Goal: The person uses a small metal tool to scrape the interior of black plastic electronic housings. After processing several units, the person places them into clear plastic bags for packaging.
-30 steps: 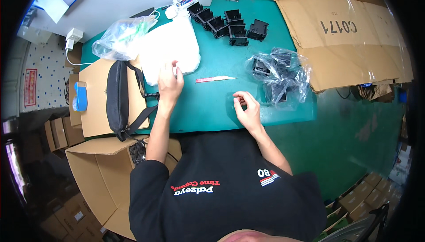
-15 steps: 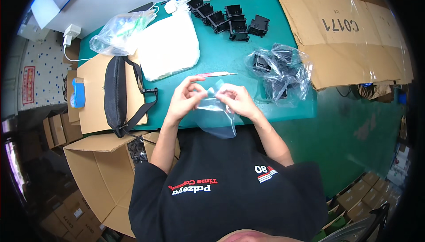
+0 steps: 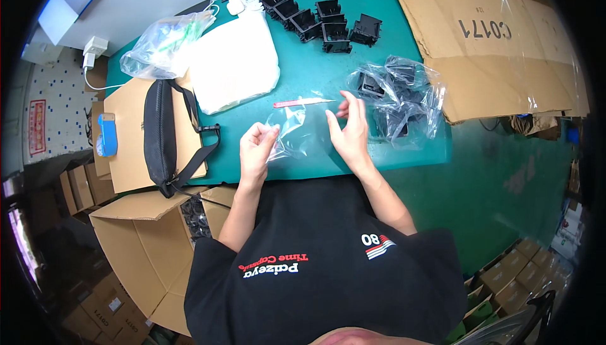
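My left hand pinches a small clear plastic bag by its edge, above the near part of the green table. To its right, my right hand is raised with thumb and fingers apart and nothing between them. Beyond the bag lies a thin red-and-white pointed tool, its exact kind unclear. A larger clear bag holding several black plastic parts rests to the right of my right hand. Several loose black plastic housings sit together at the far side of the table.
A white bag and a clear bag with green contents lie at the back left. A black belt bag rests on cardboard at left. An open carton stands below the table's left front; a large cardboard box borders the right.
My right hand has let go of the clear bag and moved right, its fingers spreading. My left hand keeps hold of the bag, which has swung upward over the table.
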`<control>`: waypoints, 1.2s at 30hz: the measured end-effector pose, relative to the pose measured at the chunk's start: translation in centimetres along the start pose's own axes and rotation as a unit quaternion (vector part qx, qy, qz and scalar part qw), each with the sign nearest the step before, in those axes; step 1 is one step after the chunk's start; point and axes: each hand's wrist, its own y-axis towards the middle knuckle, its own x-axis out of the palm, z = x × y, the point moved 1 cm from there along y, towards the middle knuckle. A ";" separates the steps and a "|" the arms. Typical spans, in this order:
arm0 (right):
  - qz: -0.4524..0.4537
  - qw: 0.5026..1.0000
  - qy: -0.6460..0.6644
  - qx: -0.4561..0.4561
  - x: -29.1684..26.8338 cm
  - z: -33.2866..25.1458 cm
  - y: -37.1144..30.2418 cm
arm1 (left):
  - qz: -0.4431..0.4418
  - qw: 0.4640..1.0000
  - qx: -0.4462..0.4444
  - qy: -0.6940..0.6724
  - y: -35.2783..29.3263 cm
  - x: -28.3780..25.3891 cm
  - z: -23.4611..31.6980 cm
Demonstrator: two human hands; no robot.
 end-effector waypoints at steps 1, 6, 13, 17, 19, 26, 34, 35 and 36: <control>0.066 0.991 -0.077 -0.088 -0.2 -0.7 0.1 | 0.020 0.999 0.023 0.023 0.2 0.3 0.1; -0.267 0.945 0.143 0.126 -0.7 -5.4 -2.4 | 0.010 0.993 0.081 0.089 0.1 3.7 -0.1; -0.341 0.837 0.361 0.230 0.0 -0.6 -2.7 | -0.110 0.993 -0.011 0.032 0.8 4.7 0.4; -0.250 0.898 0.267 0.246 -1.7 0.3 -1.4 | -0.084 0.978 0.025 0.187 1.2 4.4 1.3; -0.194 0.933 0.224 0.204 -1.7 -0.5 -1.6 | -0.048 0.940 0.099 0.323 1.1 4.7 1.9; -0.123 0.981 0.067 0.134 0.1 -0.3 -1.5 | 0.015 0.867 0.247 0.432 1.2 6.4 1.6; -0.135 0.985 0.057 0.093 -0.4 -1.1 -1.3 | -0.021 0.853 0.211 0.476 2.4 7.4 2.3; -0.147 0.983 0.055 0.092 -0.4 -0.9 -1.4 | -0.041 0.869 0.176 0.460 2.7 7.4 2.0; -0.134 0.983 0.058 0.107 -0.5 -0.9 -1.2 | -0.029 0.857 0.171 0.485 3.3 7.3 2.0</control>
